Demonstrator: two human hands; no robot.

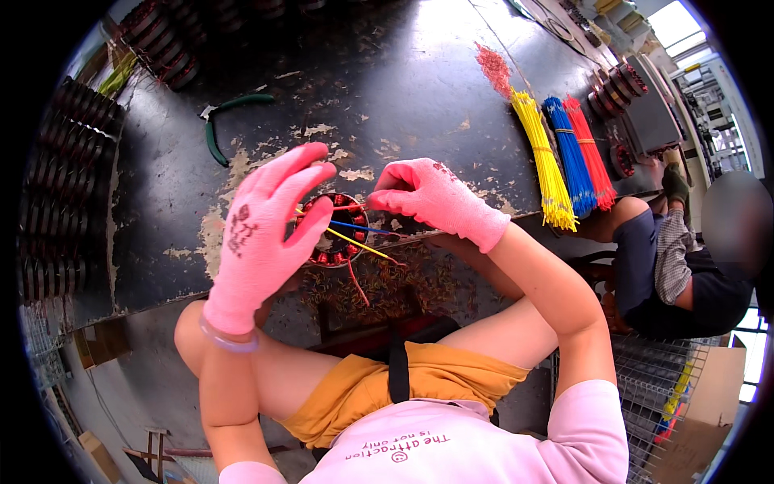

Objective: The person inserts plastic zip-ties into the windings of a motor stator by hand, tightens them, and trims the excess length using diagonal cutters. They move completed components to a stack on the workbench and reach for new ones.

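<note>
Left glove point(262, 218): pink, dark red print on back. Right glove point(442, 194): pink, similar print near knuckles. Left wrist: pale lilac bangle point(229, 338). Shirt point(516, 444): pale pink, short-sleeved, dark lettering and smiley on front. Shorts point(355, 395): mustard. Black strap point(399, 375) over shorts, attachment unclear.

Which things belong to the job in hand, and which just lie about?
Job things, apparently:
- round black ring with red coils
- yellow wire bundle, blue wire bundle, red wire bundle
- perhaps green-handled metal pliers

Apparently lying about:
- brown cardboard box
- tan cardboard panel
</note>
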